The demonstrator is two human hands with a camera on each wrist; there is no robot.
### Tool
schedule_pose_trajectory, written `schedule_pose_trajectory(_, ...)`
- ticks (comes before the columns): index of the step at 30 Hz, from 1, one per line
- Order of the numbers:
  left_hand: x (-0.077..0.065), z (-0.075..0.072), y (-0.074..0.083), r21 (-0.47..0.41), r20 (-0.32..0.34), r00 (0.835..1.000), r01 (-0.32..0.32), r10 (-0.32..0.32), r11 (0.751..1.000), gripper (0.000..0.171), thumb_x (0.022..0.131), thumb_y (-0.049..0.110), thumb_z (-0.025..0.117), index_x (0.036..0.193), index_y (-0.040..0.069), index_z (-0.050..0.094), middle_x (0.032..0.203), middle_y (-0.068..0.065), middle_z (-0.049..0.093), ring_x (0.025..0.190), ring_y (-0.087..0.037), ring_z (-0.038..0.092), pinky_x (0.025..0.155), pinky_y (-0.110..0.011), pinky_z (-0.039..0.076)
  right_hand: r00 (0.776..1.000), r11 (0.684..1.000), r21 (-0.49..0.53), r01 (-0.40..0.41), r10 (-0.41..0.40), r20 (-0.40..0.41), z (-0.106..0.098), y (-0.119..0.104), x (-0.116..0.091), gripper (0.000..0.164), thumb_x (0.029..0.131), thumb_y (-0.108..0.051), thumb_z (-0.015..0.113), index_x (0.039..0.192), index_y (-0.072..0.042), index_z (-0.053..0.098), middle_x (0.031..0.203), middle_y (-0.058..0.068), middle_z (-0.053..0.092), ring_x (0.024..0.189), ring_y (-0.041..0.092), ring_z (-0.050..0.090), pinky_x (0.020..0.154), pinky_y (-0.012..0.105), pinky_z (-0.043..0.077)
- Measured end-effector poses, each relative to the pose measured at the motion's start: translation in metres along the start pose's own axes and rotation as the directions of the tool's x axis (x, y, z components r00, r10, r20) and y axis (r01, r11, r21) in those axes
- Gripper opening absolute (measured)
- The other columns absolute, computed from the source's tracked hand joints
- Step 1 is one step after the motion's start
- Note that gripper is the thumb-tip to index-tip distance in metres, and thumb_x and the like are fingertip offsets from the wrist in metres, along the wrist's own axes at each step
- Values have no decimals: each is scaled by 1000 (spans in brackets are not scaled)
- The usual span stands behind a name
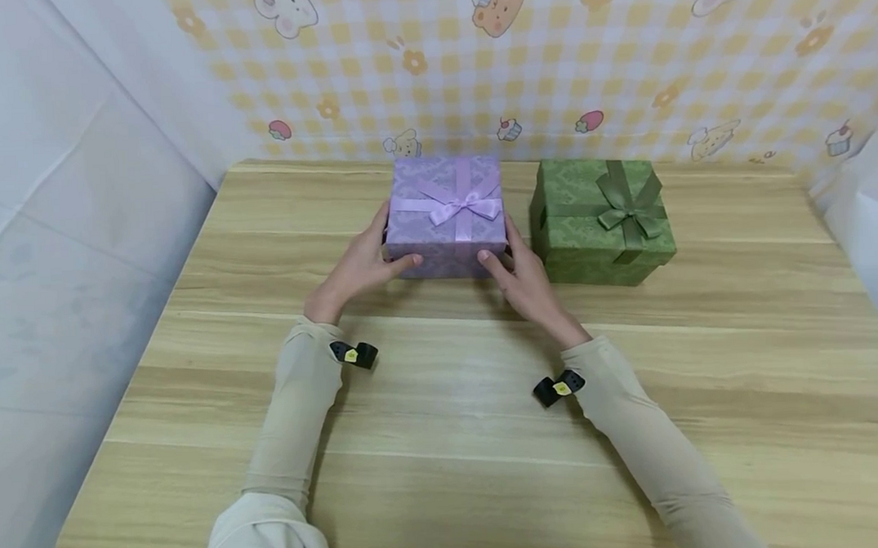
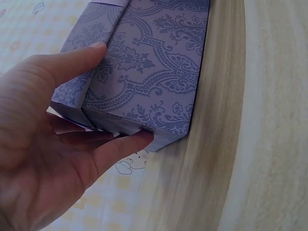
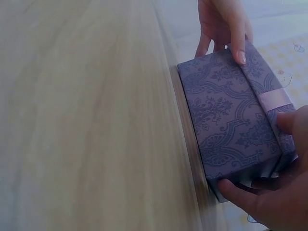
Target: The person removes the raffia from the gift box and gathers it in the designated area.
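With my left hand [image 1: 358, 263] and right hand [image 1: 529, 285] I grip the purple box [image 1: 437, 236] by its sides, far on the surface [image 1: 445, 404], left of the green box [image 1: 588, 239], lid [image 1: 415, 192] on, though what remains I cannot tell.

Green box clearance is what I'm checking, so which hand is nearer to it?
Right. The right hand holds the side of the purple box facing the green box; the left hand holds the opposite side, farther away.
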State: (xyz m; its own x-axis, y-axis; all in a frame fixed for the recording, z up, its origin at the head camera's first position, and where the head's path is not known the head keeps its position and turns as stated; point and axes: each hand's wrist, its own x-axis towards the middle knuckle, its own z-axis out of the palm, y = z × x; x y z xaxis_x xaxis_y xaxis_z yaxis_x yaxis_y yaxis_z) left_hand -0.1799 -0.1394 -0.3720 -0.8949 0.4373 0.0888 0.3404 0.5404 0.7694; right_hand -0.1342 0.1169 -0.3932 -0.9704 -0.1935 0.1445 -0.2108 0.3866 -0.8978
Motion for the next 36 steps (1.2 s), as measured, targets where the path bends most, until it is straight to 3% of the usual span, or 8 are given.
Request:
schedule_pose_trajectory(7, -1, 2, -1, -10, -4, 1000, -28, 28, 1000, 97, 82, 29, 73, 151, 18, 5, 145, -17, 34, 128, -30, 38, 103, -43, 31, 999, 1000, 9, -25, 25, -20, -1, -2, -2, 71, 96, -28, 52, 150, -9, 9, 151, 15, 20, 132, 30, 31, 102, 38, 33)
schedule_pose_trajectory(15, -2, 2, -2, 12, -23, 998, -57, 57, 998, 98, 82, 28, 72, 151, 17, 3, 147, -16, 31, 128, -31, 36, 104, -43, 29, 998, 998, 42, -52, 53, -19, -5, -39, -11, 67, 96, -13, 51, 148, -1, 10, 146, 28, 24, 129, 38, 33, 101, 45, 33)
schedule_pose_trajectory(24, -2, 1, 0, -9, -24, 997, -70, 69, 998, 97, 83, 28, 72, 151, 20, 2, 146, -15, 33, 126, -32, 39, 101, -45, 31, 999, 998, 36, -44, 45, -31, -1, -3, -1, 71, 96, -28, 53, 151, -17, 9, 147, 17, 28, 128, 30, 38, 100, 39, 36)
schedule_pose_trajectory(31, -3, 0, 0, -20, -22, 997, -68, 67, 997, 97, 83, 29, 71, 151, 23, 1, 144, -17, 35, 125, -33, 40, 101, -45, 32, 998, 999, 31, -38, 39, -53, 0, 0, -1, 70, 95, -40, 51, 149, -32, 8, 148, 12, 29, 127, 26, 39, 100, 38, 36)
schedule_pose_trajectory(36, -4, -1, 1, -35, -24, 998, -62, 61, 998, 95, 85, 29, 69, 151, 25, 0, 146, -14, 33, 127, -31, 38, 103, -45, 30, 998, 1000, 16, -24, 25, -63, 1, -1, -1, 70, 95, -41, 51, 149, -32, 8, 147, 13, 30, 129, 22, 37, 100, 38, 36)
